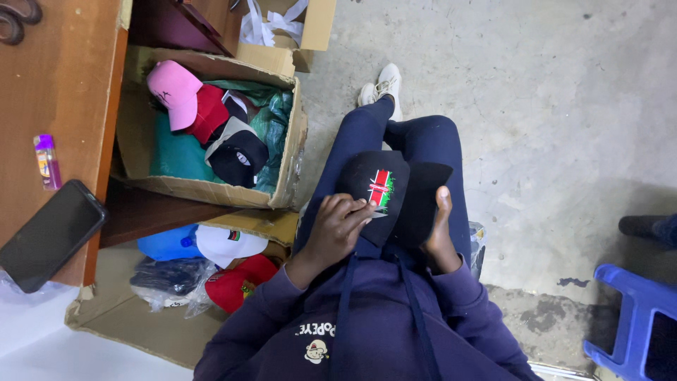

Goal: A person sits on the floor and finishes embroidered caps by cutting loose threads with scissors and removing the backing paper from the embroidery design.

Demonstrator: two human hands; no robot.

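A black cap (395,194) with a red, green and white embroidered flag patch rests on my lap, over dark blue trousers. My left hand (338,229) presses its fingers on the cap's front panel right beside the patch. My right hand (438,233) grips the cap's brim from the right side, thumb up along the edge. Both hands are on the same cap.
A cardboard box (289,152) to my left holds pink, red and black caps on green plastic. Another box (113,317) below holds white, red and blue caps. A wooden desk (63,85) carries a phone (49,236) and a purple lighter (47,162). A blue plastic stool (631,317) stands right.
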